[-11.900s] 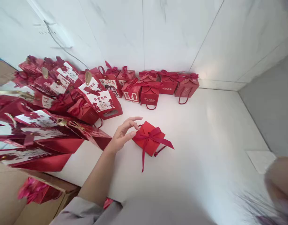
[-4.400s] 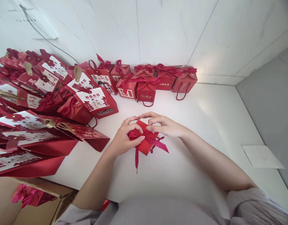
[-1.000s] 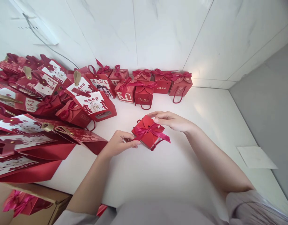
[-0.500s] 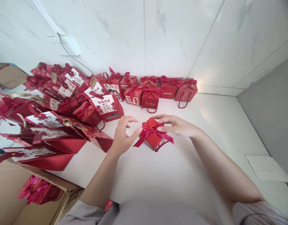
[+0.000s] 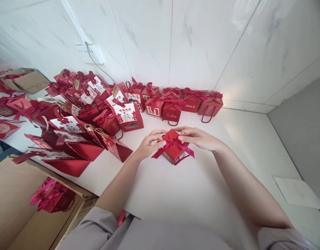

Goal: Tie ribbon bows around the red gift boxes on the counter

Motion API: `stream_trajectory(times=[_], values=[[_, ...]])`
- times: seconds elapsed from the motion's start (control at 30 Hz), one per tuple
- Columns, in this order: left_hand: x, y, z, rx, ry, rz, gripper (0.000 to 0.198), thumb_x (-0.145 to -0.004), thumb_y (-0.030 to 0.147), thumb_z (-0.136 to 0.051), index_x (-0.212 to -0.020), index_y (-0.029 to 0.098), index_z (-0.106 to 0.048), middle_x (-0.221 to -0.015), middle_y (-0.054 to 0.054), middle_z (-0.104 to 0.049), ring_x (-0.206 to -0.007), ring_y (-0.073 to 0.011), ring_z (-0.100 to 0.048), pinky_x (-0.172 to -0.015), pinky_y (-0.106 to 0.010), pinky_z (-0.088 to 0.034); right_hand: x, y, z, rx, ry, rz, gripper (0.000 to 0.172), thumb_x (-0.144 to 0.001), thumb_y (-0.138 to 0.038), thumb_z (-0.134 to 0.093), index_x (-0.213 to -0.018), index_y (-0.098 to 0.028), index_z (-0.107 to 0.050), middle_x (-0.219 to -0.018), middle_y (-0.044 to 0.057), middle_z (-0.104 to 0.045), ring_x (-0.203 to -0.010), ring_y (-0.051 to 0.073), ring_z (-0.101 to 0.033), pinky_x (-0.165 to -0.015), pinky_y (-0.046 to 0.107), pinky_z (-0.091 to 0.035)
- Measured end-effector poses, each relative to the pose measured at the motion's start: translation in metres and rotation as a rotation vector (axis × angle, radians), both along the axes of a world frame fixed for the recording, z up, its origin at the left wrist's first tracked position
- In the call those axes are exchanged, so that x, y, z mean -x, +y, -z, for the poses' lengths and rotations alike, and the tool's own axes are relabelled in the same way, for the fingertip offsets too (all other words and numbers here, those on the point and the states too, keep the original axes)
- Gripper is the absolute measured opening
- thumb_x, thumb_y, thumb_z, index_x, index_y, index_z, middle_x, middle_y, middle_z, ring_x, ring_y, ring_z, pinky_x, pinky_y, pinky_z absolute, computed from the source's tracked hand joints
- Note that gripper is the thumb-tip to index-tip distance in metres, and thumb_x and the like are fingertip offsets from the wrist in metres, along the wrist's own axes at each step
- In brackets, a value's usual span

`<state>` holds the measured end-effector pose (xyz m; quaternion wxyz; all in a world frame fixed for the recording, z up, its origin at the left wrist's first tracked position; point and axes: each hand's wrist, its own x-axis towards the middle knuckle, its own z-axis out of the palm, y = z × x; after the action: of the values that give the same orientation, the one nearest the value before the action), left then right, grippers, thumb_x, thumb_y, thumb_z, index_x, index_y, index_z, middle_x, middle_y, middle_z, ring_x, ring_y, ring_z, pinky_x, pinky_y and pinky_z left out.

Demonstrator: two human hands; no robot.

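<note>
A small red gift box [image 5: 172,152] stands on the white table in front of me, with a dark pink ribbon bow [image 5: 172,141] tied across its folded top. My left hand [image 5: 152,142] grips the box's left side, thumb at the bow's left loop and fingers curled behind the box. On the right side, my right hand [image 5: 195,137] has its thumb on the bow's right loop and its fingers behind the top. A twisted red cord handle [image 5: 182,159] hangs at the box's near right side. Both hands partly hide the ribbon loops.
Red ribboned boxes [image 5: 172,111] line the tiled wall. Left of them crowd red paper bags [image 5: 128,116] with printed white fronts. At lower left, an open cardboard carton [image 5: 16,187] holds more red boxes. A white sheet [image 5: 297,191] lies at the right table edge.
My left hand has moved right and closed in on the box and bow, where it was apart with fingers spread. The right hand stays at the bow. The view has shifted slightly left.
</note>
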<state>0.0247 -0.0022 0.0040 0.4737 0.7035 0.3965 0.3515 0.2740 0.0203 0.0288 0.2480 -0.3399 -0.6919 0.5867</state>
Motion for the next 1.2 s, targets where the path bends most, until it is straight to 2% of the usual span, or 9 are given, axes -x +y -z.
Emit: stream_trajectory(times=[0.07,0.2,0.33,0.47,0.63,0.87,1.0,1.2], values=[[0.002,0.0,0.002,0.046,-0.049,-0.013,0.034,-0.089,0.041,-0.056,-0.067,0.015,-0.062,-0.129,-0.011,-0.055,-0.117,-0.0253,-0.055,-0.102,-0.038,-0.04,0.001,0.001,0.003,-0.02,-0.012,0.069,0.039,-0.087,-0.053,-0.057,-0.072,-0.018,-0.065,-0.137,0.006,-0.053,-0.122,0.025,-0.052,-0.101,0.039,-0.04],[0.008,0.002,0.003,0.018,-0.096,-0.074,0.04,-0.092,0.042,-0.051,-0.065,0.016,-0.063,-0.123,-0.011,-0.059,-0.118,-0.0251,-0.054,-0.103,-0.036,-0.039,0.007,0.002,0.009,-0.073,0.035,0.153,0.041,-0.092,-0.054,-0.049,-0.089,-0.022,-0.073,-0.134,0.006,-0.055,-0.126,0.025,-0.048,-0.108,0.04,-0.033],[0.015,0.002,0.001,-0.028,-0.113,-0.091,0.042,-0.093,0.041,-0.049,-0.063,0.016,-0.064,-0.119,-0.011,-0.06,-0.115,-0.025,-0.055,-0.103,-0.037,-0.04,0.014,0.002,0.01,-0.094,0.087,0.148,0.044,-0.094,-0.053,-0.045,-0.086,-0.021,-0.074,-0.136,0.005,-0.052,-0.129,0.024,-0.046,-0.11,0.039,-0.031],[0.017,0.001,0.001,-0.038,-0.031,-0.098,0.04,-0.092,0.041,-0.052,-0.062,0.016,-0.062,-0.114,-0.01,-0.062,-0.107,-0.0232,-0.058,-0.095,-0.035,-0.045,0.017,0.003,0.014,-0.044,0.075,0.115,0.04,-0.09,-0.052,-0.054,-0.074,-0.019,-0.069,-0.136,0.006,-0.052,-0.128,0.024,-0.046,-0.105,0.039,-0.037],[0.015,0.002,0.01,-0.069,0.008,-0.169,0.038,-0.088,0.039,-0.058,-0.058,0.016,-0.056,-0.116,-0.01,-0.059,-0.105,-0.0217,-0.058,-0.092,-0.034,-0.047,0.017,0.007,0.027,0.019,0.081,0.052,0.039,-0.087,-0.052,-0.059,-0.069,-0.018,-0.063,-0.132,0.007,-0.053,-0.123,0.024,-0.05,-0.103,0.04,-0.04],[0.013,0.002,0.02,-0.18,0.016,-0.233,0.038,-0.089,0.035,-0.057,-0.056,0.016,-0.053,-0.118,-0.009,-0.055,-0.1,-0.0192,-0.06,-0.095,-0.035,-0.046,0.014,0.005,0.036,0.005,0.1,0.083,0.037,-0.089,-0.049,-0.058,-0.068,-0.018,-0.06,-0.129,0.007,-0.05,-0.119,0.023,-0.05,-0.099,0.039,-0.041],[0.013,0.001,0.018,-0.268,0.058,-0.278,0.037,-0.088,0.031,-0.058,-0.055,0.016,-0.053,-0.117,-0.008,-0.054,-0.102,-0.0194,-0.058,-0.094,-0.036,-0.046,0.012,0.005,0.037,-0.021,0.09,0.076,0.037,-0.09,-0.048,-0.057,-0.07,-0.018,-0.062,-0.127,0.006,-0.048,-0.113,0.021,-0.052,-0.096,0.038,-0.041],[0.016,0.001,0.012,-0.353,0.128,-0.263,0.031,-0.088,0.029,-0.058,-0.059,0.017,-0.058,-0.114,-0.008,-0.056,-0.108,-0.0199,-0.056,-0.098,-0.036,-0.044,0.014,0.007,0.04,-0.03,0.097,0.06,0.037,-0.089,-0.049,-0.057,-0.07,-0.019,-0.065,-0.126,0.005,-0.049,-0.109,0.02,-0.054,-0.097,0.037,-0.042]])
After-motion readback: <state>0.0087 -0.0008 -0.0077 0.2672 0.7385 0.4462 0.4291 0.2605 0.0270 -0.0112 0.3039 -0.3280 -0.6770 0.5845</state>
